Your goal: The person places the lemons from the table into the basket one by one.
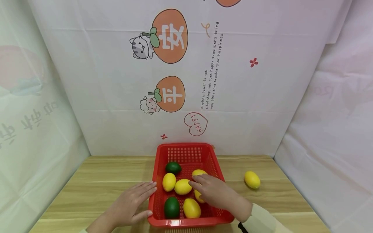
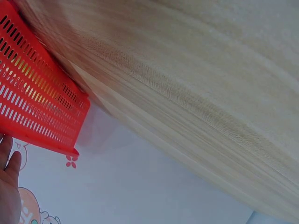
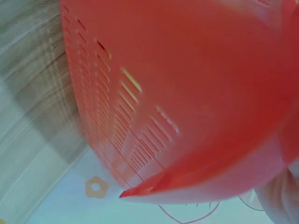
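A red plastic basket [image 1: 190, 222] stands on the table with several yellow lemons [image 1: 192, 208] and two dark green, lemon-shaped fruits [image 1: 172, 207] inside. My left hand [image 1: 131, 202] rests its extended fingers against the basket's left rim; the left wrist view catches those fingers [image 2: 13, 163] beside the rim. Over the right side of the basket, my right hand [image 1: 217, 192] reaches in from the right, fingers stretched above the lemons. It partly covers a lemon [image 1: 199, 196] under the palm, and its fingertips overlap another lemon [image 1: 199, 173]. The right thumb is hidden.
A single lemon [image 1: 252, 180] lies on the wood-grain table [image 1: 116, 168] right of the basket. Behind, a white printed sheet [image 1: 247, 106] hangs close to the basket's far end. White sheets [image 1: 335, 129] also flank both sides.
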Demonstrator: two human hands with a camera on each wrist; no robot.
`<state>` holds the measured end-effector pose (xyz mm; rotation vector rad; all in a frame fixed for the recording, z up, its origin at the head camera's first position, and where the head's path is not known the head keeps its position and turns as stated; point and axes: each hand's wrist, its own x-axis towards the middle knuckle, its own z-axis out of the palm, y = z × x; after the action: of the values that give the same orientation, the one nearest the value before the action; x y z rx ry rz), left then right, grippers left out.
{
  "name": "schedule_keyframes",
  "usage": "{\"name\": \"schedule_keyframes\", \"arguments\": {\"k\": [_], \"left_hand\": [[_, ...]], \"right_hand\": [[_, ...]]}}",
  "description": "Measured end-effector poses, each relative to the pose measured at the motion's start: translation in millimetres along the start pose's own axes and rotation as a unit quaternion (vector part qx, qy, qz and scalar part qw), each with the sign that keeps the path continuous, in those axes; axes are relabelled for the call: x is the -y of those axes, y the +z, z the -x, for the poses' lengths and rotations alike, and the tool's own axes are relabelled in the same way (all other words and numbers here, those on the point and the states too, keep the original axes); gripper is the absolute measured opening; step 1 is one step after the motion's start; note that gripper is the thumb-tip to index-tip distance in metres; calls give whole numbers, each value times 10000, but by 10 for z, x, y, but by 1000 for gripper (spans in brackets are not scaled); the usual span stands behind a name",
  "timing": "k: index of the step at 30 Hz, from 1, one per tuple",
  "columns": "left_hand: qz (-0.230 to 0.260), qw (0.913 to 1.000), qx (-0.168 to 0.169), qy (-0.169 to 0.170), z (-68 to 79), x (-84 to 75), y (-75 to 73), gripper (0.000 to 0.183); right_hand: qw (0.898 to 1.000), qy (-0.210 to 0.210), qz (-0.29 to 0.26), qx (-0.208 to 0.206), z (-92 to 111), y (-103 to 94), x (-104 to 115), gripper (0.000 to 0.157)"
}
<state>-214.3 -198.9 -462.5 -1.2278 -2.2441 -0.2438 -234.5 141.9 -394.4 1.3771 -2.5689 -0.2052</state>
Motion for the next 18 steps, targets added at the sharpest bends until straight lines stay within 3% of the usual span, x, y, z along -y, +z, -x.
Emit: {"name": "schedule_keyframes", "arguments": {"k": [10,18], "left_hand": [[2,10000,68,-29,9,3,-2,60],[12,9999,102,-64,9,1,-1,60]], "right_hand": [[9993,298,-56,199,59,-58,-45,62],[9990,428,-108,82,126,-76,-87,61]]}}
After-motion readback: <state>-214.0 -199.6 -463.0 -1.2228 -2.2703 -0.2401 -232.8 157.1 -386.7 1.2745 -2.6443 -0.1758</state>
